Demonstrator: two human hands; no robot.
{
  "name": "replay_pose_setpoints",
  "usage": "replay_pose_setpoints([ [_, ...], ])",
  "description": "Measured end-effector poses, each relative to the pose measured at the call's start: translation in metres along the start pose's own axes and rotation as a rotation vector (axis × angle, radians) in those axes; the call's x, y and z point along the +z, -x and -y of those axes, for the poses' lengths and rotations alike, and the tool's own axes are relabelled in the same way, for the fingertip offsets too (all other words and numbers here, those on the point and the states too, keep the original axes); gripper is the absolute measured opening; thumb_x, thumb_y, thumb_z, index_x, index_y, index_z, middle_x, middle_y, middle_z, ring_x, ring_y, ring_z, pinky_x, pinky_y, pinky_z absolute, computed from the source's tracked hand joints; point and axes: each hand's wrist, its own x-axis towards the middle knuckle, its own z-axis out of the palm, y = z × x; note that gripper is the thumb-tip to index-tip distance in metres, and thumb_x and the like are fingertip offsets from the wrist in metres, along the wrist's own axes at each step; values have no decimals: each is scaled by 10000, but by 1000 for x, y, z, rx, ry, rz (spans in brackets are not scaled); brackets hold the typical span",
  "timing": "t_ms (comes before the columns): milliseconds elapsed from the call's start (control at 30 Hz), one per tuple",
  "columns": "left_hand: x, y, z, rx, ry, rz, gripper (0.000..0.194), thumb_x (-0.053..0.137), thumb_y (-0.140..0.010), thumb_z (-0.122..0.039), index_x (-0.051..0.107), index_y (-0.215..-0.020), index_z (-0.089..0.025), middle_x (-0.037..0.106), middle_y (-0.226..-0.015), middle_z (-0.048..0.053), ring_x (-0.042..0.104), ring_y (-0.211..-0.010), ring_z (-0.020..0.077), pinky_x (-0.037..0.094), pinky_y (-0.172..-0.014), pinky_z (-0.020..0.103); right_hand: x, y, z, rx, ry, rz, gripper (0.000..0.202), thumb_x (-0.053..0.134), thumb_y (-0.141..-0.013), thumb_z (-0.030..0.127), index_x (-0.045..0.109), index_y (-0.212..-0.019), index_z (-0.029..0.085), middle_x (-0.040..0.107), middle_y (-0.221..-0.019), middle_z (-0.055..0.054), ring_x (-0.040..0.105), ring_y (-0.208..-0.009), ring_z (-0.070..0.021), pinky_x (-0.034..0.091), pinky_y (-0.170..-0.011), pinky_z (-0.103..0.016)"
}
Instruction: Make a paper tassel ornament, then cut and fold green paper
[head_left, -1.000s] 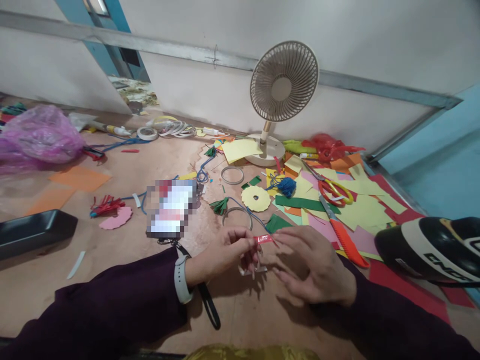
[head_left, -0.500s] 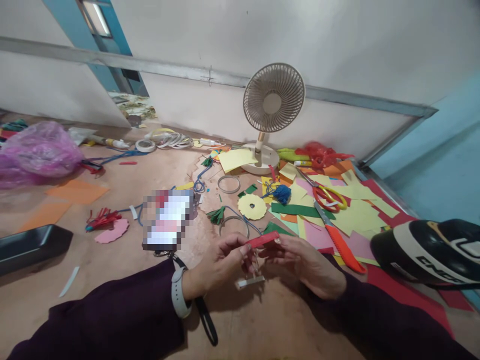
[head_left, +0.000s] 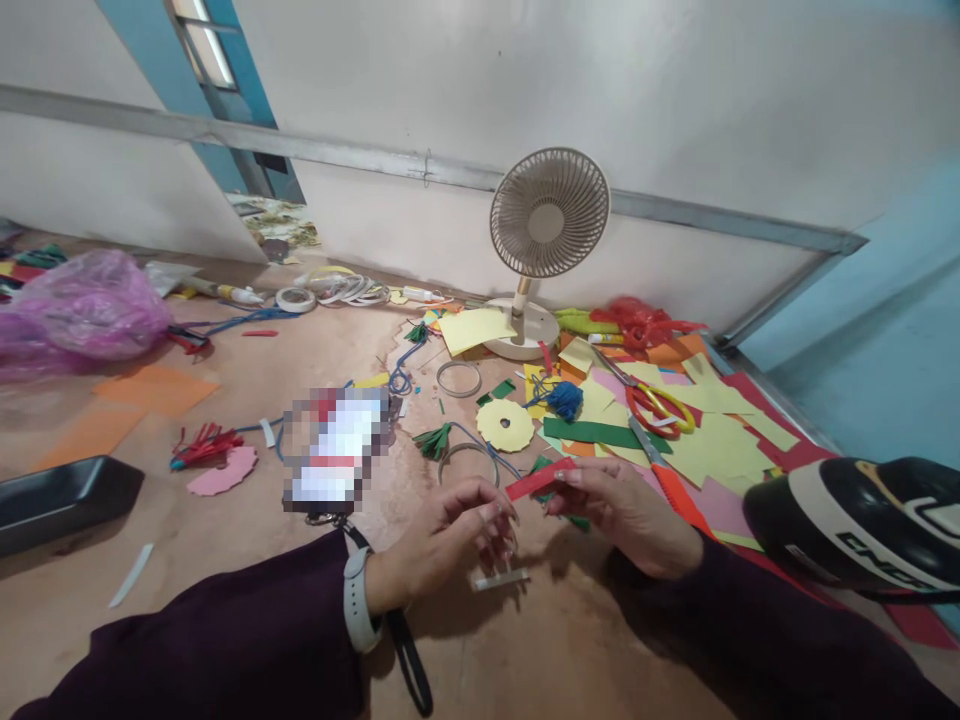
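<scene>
My right hand (head_left: 626, 505) pinches a narrow red strip (head_left: 538, 481) between thumb and fingers, its free end slanting down toward my left hand. My left hand (head_left: 457, 535), with a white watch on the wrist, is curled just left of the strip; something thin hangs under its fingers, too small to make out. A small whitish strip (head_left: 501, 579) shows below those fingers. Beyond the hands are a metal ring (head_left: 459, 378), a scalloped yellow paper disc (head_left: 505, 426) and a green tassel (head_left: 433, 441).
Scissors (head_left: 660, 408) and an orange-handled cutter (head_left: 679, 495) lie on paper scraps at the right, beside a dark bottle (head_left: 855, 520). A fan (head_left: 546, 225) stands at the back. A blurred phone (head_left: 341, 450) and a black box (head_left: 71, 500) are left.
The red strip is now held by my right hand alone, tilted and moved slightly right. My left fingers have come off it. The view has shifted a little.
</scene>
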Motion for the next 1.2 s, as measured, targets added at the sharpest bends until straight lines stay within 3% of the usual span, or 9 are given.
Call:
replay_pose_setpoints([
  [100, -2, 0, 3, -37, 0, 8, 389, 619, -829, -521, 597, -876, -135, 627, -691, 26, 580, -566, 113, 480, -573, 247, -22, -17, 23, -172, 219, -114, 247, 658, -786, 416, 747, -828, 190, 741, -850, -62, 686, -722, -177, 561, -771, -349],
  [200, -4, -1, 9, -67, -22, 18, 389, 600, -843, -524, 591, -874, -136, 612, -687, 17, 561, -575, 105, 465, -585, 238, -56, -50, 52, -595, 840, -297, 297, 524, -884, 402, 738, -919, 199, 746, -924, -73, 695, -811, -219, 553, -803, -398],
  [233, -4, -1, 11, -74, -30, 19, 393, 599, -842, -528, 587, -867, -136, 605, -677, 13, 556, -577, 103, 461, -589, 236, -68, -63, 60, -659, 918, -343, 274, 550, -867, 379, 739, -921, 189, 743, -951, -86, 686, -879, -243, 536, -841, -413],
  [333, -5, -3, 13, -84, -83, 27, 427, 590, -833, -558, 576, -832, -131, 587, -645, 5, 539, -566, 102, 443, -579, 230, -97, -109, 80, -911, 1391, -322, 304, 492, -893, 307, 718, -1044, 170, 715, -1086, -103, 656, -1012, -239, 494, -927, -390],
  [500, -8, -3, 13, -62, -252, 105, 516, 506, -853, -625, 573, -783, -118, 577, -656, 29, 531, -593, 110, 432, -585, 228, -107, -174, 83, -988, 1627, -225, 248, 523, -864, 256, 733, -970, 176, 727, -1047, -106, 663, -949, -240, 502, -836, -369],
  [633, -8, -2, 8, -69, -349, 145, 582, 445, -854, -674, 577, -754, -116, 565, -664, 37, 521, -612, 111, 415, -584, 216, -102, -198, 70, -1011, 1762, -116, 220, 547, -840, 209, 723, -968, 173, 733, -1002, -105, 655, -878, -229, 468, -778, -353],
  [867, -5, -3, 0, -59, -414, 195, 629, 392, -860, -697, 580, -685, -123, 551, -628, 36, 501, -577, 103, 388, -548, 200, -100, -205, 60, -1017, 1849, -36, 231, 501, -870, 191, 711, -959, 161, 721, -1067, -99, 646, -919, -228, 422, -837, -362],
  [1067, -7, -3, 3, -38, -447, 216, 603, 389, -892, -649, 610, -716, -116, 571, -641, 41, 508, -575, 100, 403, -552, 193, -101, -205, 62, -1000, 1836, -12, 233, 508, -851, 189, 703, -977, 166, 731, -1029, -92, 657, -917, -216, 378, -981, -387],
  [1200, -10, -2, 8, -41, -459, 218, 567, 403, -911, -607, 614, -740, -109, 581, -656, 38, 526, -601, 98, 411, -570, 181, -100, -197, 69, -953, 1811, 26, 247, 571, -799, 217, 702, -1006, 186, 732, -1028, -80, 658, -928, -224, 393, -969, -399],
])
